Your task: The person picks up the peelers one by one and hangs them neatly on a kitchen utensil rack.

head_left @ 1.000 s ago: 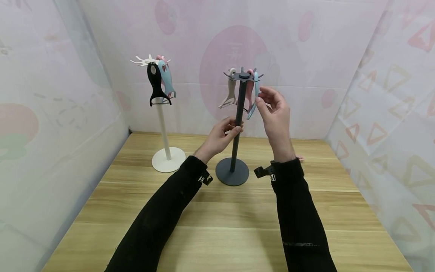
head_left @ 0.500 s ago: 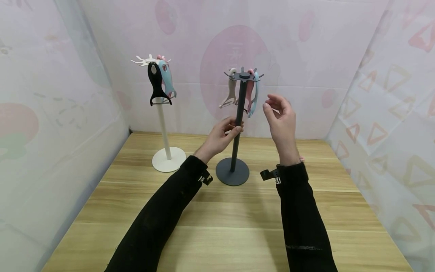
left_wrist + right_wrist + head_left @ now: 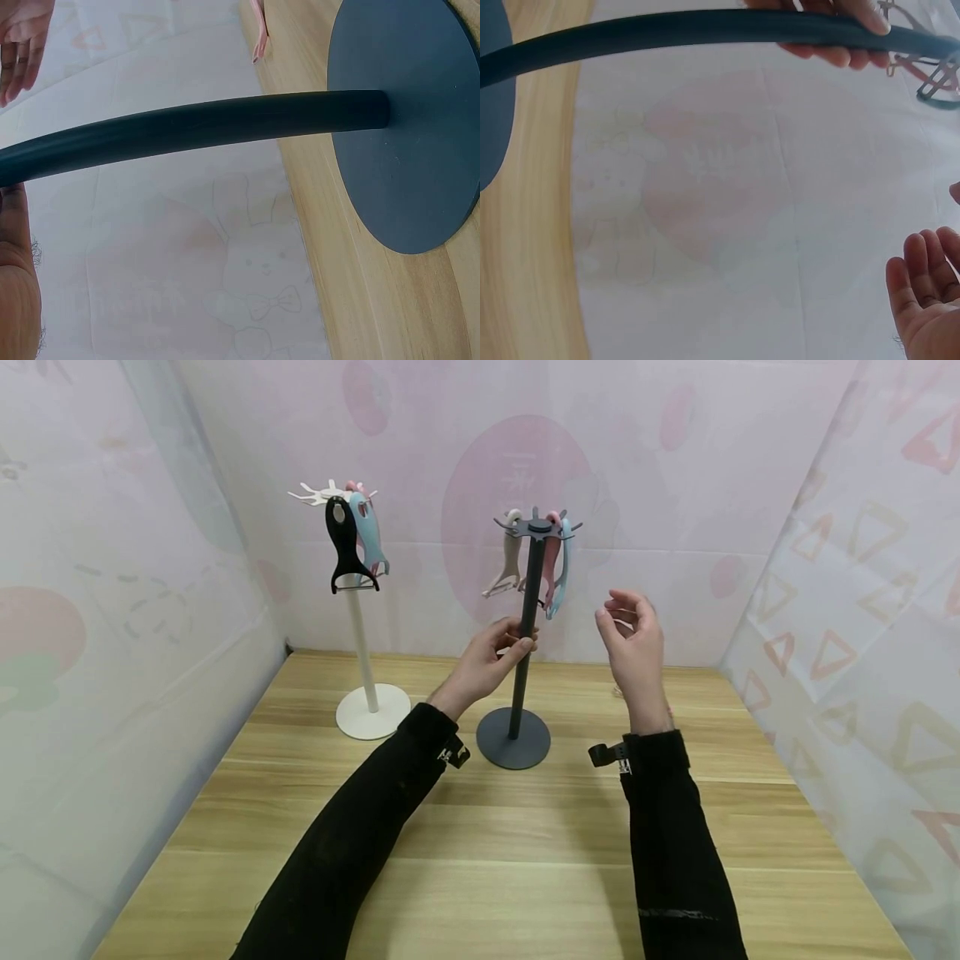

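Note:
My left hand [image 3: 483, 667] grips the pole of a dark grey stand [image 3: 517, 693] partway up, thumb in front and fingers wrapping behind. From the stand's hooked top hang a beige peeler [image 3: 511, 556], a pink peeler [image 3: 551, 564] and a light blue peeler [image 3: 565, 568]. To the right of these, in mid-air, my right hand [image 3: 636, 652] holds nothing; its fingers are loosely bent and apart from the peelers. The right wrist view shows the left fingers [image 3: 832, 54] around the pole, just below the hanging peelers.
A white stand [image 3: 362, 652] is at the left, bearing a black peeler [image 3: 343, 547], a light blue peeler [image 3: 368, 531] and a mostly hidden pink one. Near the back edge of the wooden table [image 3: 480, 893] lies a slim pink object [image 3: 260, 34]. Patterned cloth walls surround three sides.
My right hand has let go of the light blue peeler, which now hangs straighter from its hook, and has moved right and down. The left hand keeps its grip on the pole.

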Motion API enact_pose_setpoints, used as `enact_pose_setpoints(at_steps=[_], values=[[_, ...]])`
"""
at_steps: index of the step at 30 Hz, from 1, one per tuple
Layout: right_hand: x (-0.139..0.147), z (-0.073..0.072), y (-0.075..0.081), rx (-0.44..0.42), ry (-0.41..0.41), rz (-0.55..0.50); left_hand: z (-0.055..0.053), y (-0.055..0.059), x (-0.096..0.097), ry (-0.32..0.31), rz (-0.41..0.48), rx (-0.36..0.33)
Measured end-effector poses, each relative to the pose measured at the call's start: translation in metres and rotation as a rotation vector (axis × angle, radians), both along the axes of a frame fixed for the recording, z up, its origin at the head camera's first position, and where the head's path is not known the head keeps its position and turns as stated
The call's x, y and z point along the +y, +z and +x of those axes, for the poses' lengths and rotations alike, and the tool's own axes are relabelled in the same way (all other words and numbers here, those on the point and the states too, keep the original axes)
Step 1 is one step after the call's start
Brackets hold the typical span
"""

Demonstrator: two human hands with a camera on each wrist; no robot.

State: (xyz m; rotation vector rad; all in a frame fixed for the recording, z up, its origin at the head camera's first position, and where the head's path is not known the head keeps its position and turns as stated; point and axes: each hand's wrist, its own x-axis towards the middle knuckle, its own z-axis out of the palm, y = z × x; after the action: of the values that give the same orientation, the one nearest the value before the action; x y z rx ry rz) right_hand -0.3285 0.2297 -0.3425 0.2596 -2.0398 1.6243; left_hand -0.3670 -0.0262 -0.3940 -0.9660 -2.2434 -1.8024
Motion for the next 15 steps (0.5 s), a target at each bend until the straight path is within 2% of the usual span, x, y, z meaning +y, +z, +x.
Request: enact_pose_setpoints(at_steps=[15], values=[[0.033, -0.007, -0.025, -0.096, -0.087, 0.033, -0.001, -0.001, 0.001, 0.008, -0.015, 0.018]])
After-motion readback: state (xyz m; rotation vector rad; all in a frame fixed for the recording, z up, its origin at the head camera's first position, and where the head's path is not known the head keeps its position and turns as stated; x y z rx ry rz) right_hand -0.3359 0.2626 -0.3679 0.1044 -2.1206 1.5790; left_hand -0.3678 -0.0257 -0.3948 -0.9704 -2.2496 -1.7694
